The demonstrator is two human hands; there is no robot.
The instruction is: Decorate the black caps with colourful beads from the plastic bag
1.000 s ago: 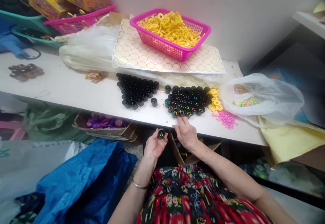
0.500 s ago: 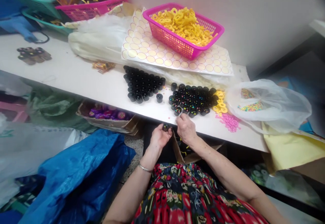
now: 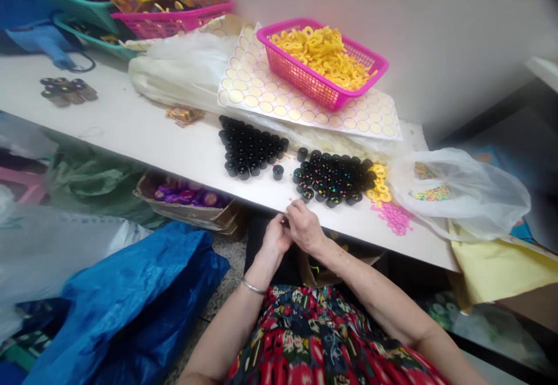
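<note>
Just off the table's front edge, my left hand (image 3: 276,237) is closed round a small black cup (image 3: 285,222), mostly covered by fingers. My right hand (image 3: 305,227) meets it there, fingertips pinched over the cup's top; whatever is between them is too small or hidden to make out. Beyond my hands on the table stands a cluster of black cups with coloured bits inside (image 3: 333,177). To its left is a group of plain black cups (image 3: 250,146), with a single black cup (image 3: 278,172) standing apart. Yellow rings (image 3: 379,184) and small pink pieces (image 3: 394,217) lie to the right.
A pink basket of yellow rings (image 3: 325,100) sits on sticker sheets (image 3: 248,101) at the back. A clear bag (image 3: 483,190) with colourful bits lies at the right. Below the table edge are an open carton (image 3: 318,277) and a box of purple items (image 3: 187,196).
My right hand has moved left from near the bead-filled cups onto the cup in my left hand. The two hands now touch. The view has shifted slightly.
</note>
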